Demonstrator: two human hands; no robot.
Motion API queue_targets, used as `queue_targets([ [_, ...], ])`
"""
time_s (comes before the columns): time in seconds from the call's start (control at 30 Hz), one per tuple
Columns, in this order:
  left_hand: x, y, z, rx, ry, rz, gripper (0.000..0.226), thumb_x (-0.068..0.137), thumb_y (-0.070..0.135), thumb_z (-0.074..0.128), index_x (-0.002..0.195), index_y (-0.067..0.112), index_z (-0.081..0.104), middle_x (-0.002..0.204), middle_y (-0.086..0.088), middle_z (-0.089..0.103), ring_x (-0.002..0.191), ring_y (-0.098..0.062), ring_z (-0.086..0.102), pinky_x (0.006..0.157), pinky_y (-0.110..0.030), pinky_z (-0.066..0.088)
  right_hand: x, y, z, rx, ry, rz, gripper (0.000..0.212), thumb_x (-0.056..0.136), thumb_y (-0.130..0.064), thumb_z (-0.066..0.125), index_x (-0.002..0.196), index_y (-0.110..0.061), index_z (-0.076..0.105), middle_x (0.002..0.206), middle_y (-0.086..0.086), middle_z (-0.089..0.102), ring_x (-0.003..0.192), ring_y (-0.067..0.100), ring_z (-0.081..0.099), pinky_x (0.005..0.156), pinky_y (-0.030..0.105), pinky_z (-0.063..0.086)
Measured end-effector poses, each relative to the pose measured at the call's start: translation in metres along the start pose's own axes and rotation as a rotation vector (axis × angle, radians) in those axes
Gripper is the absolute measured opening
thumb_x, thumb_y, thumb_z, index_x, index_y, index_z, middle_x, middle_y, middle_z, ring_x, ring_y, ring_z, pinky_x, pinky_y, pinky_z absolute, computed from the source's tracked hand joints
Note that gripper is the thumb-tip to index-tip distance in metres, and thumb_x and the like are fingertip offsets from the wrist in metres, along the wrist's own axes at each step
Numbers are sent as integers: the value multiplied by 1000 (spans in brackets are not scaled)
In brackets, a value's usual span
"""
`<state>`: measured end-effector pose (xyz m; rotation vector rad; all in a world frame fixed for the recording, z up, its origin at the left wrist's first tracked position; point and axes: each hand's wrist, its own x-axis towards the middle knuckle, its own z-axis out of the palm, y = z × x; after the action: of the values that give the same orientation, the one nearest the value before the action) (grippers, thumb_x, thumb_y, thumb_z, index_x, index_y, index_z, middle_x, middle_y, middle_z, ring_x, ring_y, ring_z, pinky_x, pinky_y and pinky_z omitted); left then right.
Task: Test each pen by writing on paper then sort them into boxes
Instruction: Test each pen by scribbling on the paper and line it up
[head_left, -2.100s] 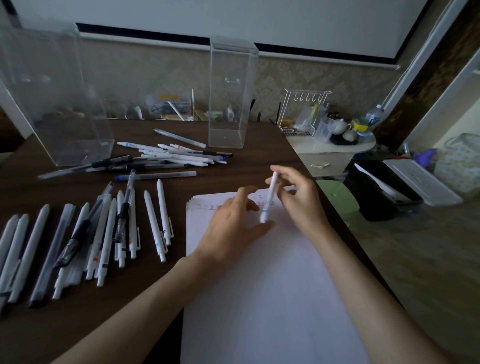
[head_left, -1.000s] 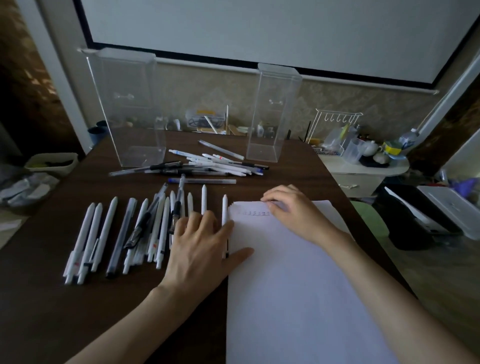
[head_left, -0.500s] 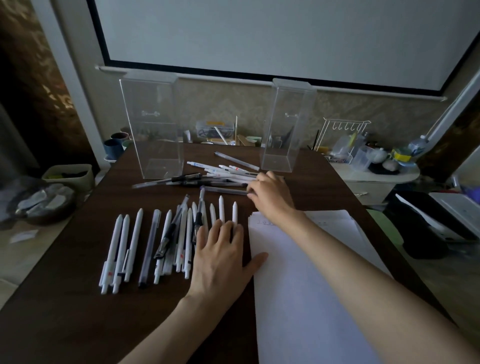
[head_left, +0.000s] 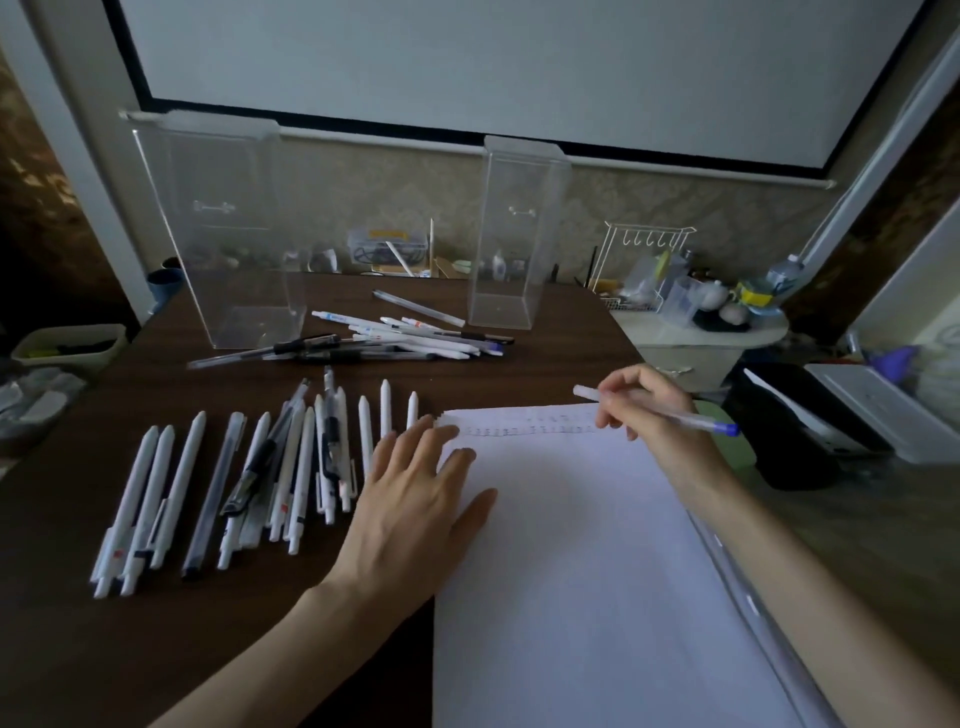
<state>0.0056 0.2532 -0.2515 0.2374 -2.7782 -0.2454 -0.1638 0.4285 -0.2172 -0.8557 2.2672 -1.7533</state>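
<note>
- Over the paper's (head_left: 571, 571) far right corner — right hand (head_left: 644, 410) pinched the pen (head_left: 696, 419), long axis crosswise, blue end rightward, just above the written rows (head_left: 498, 430).
- Left hand (head_left: 415, 499) — flat, fingers straight, pressing the paper's left edge.

I see big white screen (head_left: 467, 62) with black edge, top of frame. Dark brown table (head_left: 78, 649) fills lower left. Small clear tub (head_left: 387, 244) with yellow label at table's far edge, top middle. Blue cup (head_left: 165, 286) just past table's far left corner. Pale tray (head_left: 67, 345) at left edge, dark stuff inside, cannot tell what. White wire rack (head_left: 649, 244) with hooks, upper right, on pale round side table (head_left: 691, 327) with cups and jars. Plastic bottle (head_left: 782, 273) near it. Black bin (head_left: 795, 441) at right, white flat case (head_left: 883, 415) just beside it.
</note>
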Motion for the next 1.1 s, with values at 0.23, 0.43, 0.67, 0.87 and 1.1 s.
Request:
queue_targets([
  [0.23,37,40,17,-192,19,87,53,89,52,34,118,15,58,115,-4,59,104,-24,57,88,-35,44,-14,21,-3,278,0,62,19,79,-23,54,71,-7,45,51,8,56,52,18,49,52,21,38],
  [0.43,51,50,31,-228,55,194,39,89,46,39,100,17,63,85,2,63,76,-20,60,63,-25,39,-14,20,-3,284,-96,58,38,81,-37,62,60,-11,42,45,4,47,46,14,42,52,20,33],
  [0.67,48,52,35,-271,124,229,25,92,19,41,107,9,58,86,-5,58,75,-20,51,65,-27,33,-15,17,-4,309,-200,68,24,83,-29,58,62,-19,52,52,4,54,51,13,46,53,24,33],
  [0.87,45,54,28,-360,42,279,31,96,34,31,95,12,52,76,-2,60,59,-24,55,47,-29,38,-19,15,3,322,-312,82,23,81,-18,60,66,-9,45,51,1,48,47,10,42,47,18,30],
  [1.1,43,51,29,-363,9,228,37,90,59,18,105,33,40,65,-3,62,58,-31,56,49,-27,29,-17,17,4,323,-328,92,25,75,-31,64,59,-20,48,56,9,48,49,13,46,49,19,35],
])
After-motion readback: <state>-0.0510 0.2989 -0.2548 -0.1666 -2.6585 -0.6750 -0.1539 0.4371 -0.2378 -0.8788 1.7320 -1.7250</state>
